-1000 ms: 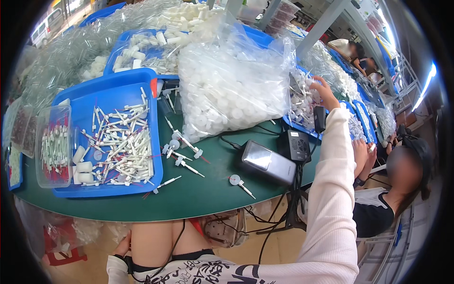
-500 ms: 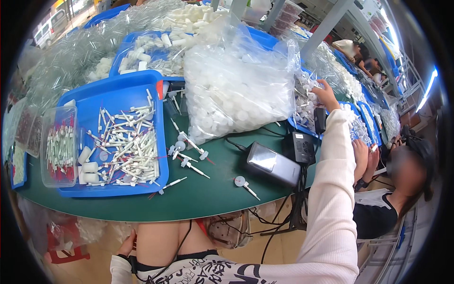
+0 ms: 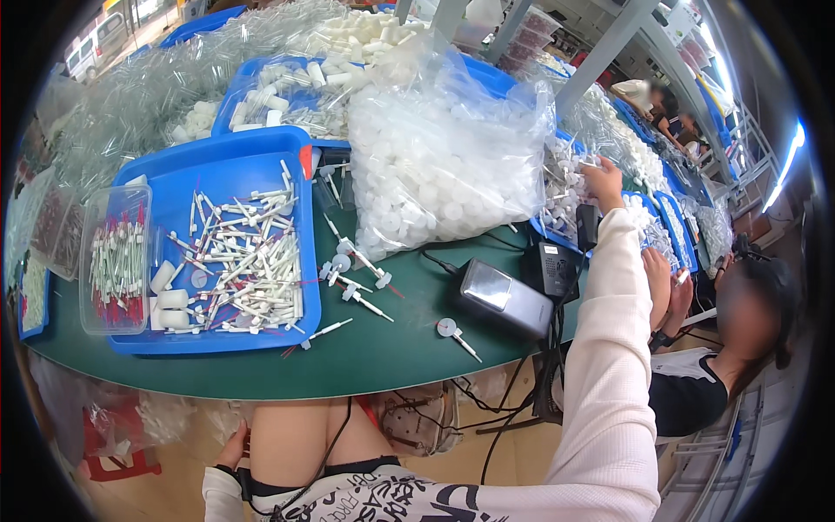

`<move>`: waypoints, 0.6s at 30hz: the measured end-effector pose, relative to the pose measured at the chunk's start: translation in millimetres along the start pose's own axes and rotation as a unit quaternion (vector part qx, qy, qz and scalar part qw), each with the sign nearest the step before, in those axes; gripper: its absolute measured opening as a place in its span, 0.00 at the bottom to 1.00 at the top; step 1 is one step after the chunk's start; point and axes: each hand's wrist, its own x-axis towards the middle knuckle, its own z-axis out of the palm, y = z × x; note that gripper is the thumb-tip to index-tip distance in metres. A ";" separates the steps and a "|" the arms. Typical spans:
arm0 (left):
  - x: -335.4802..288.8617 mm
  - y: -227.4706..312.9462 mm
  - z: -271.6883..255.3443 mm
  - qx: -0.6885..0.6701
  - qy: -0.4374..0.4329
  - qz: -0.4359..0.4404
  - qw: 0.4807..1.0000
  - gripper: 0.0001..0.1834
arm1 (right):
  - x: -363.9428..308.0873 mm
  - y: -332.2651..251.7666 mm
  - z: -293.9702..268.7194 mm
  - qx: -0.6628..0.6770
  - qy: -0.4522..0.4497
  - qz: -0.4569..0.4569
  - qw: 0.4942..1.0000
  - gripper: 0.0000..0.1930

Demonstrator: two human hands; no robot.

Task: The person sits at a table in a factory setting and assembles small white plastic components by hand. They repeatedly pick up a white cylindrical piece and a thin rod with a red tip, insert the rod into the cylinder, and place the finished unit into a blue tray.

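My right hand (image 3: 603,181) reaches into a blue tray at the right that holds small white plastic parts (image 3: 564,187). Its fingers are curled together among the parts; what they pinch, if anything, is too small to make out. Low beside my thigh, my left hand (image 3: 233,445) rests with its fingers stretched out, partly hidden, and no object shows in it. A large clear bag of white round caps (image 3: 435,187) stands left of my right hand. Several white stick-like pieces with round discs (image 3: 345,265) lie loose on the green table (image 3: 391,348).
A blue tray (image 3: 313,287) of white sticks stands at the left, with a clear box (image 3: 148,261) of red-and-white sticks on its edge. A power bank (image 3: 500,300), a black adapter (image 3: 557,270) and cables lie near my right forearm. A co-worker (image 3: 696,383) sits at the right.
My right hand's fingers have gone from spread to curled together, still over the same tray. The view has shifted slightly; my left hand stays beside my thigh.
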 end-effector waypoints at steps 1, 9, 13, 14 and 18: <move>-1.9 -0.8 -0.5 -0.002 0.001 0.002 1.000 0.38 | -5.8 -7.2 -1.9 0.002 0.024 0.024 0.999 0.28; 0.6 -0.1 2.7 -0.003 -0.002 0.008 1.000 0.38 | 10.7 -0.5 -35.0 0.248 0.073 0.039 0.965 0.28; 6.1 -5.6 0.2 0.002 -0.008 0.013 1.000 0.39 | 13.7 -6.9 -46.8 0.312 0.028 0.049 0.948 0.16; 5.8 -6.5 0.4 -0.002 -0.009 0.013 1.000 0.39 | 17.6 -5.7 -47.1 0.328 -0.004 0.061 0.943 0.15; 6.2 1.6 4.8 -0.004 -0.031 0.011 0.999 0.39 | 45.6 2.6 -86.1 0.455 -0.132 0.117 0.873 0.13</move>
